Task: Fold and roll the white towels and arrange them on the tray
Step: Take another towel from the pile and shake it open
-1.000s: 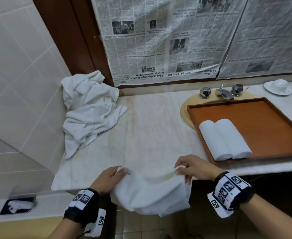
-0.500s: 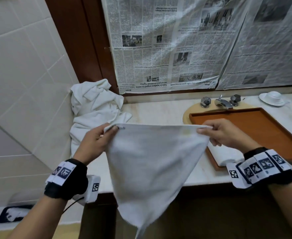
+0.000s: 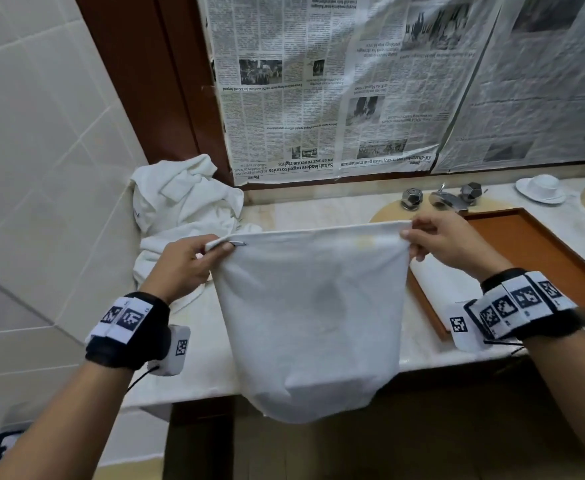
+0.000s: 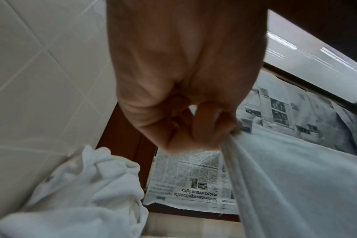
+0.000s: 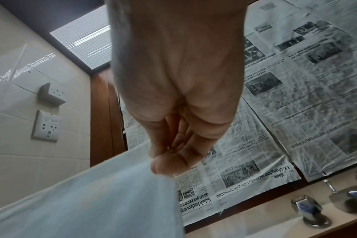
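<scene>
Hands are raised over the front edge of the pale marble counter (image 3: 318, 213), and a plain white cloth towel (image 3: 313, 317) is held stretched between them. The towel's top left corner is pinched by the left hand (image 3: 183, 268), thumb against curled fingers, as the left wrist view confirms (image 4: 194, 125). The top right corner is pinched by the right hand (image 3: 447, 244) between thumb and fingertips, also seen from the right wrist camera (image 5: 173, 154). The top hem is drawn nearly straight, and the rest of the towel hangs down in front of the counter edge, its lower end rounded and bunched below the counter top. Black wrist bands with white coded markers (image 3: 128, 323) are worn on both arms.

Behind the towel, toward the right of the counter, a rectangular brown wooden tray (image 3: 540, 258) is laid over the sink, and part of a white rolled towel (image 3: 433, 282) is seen in the tray's near corner, mostly hidden by the right hand. At the counter's far left corner, against the tiled wall, a crumpled heap of white towels (image 3: 183, 206) is piled. Beyond the tray, a chrome tap with two faceted knobs (image 3: 440, 199) is mounted, and a small white upturned cup on a saucer (image 3: 540, 188) is placed at the far right. Sheets of newspaper (image 3: 336, 91) are fixed over the wall behind the counter.
</scene>
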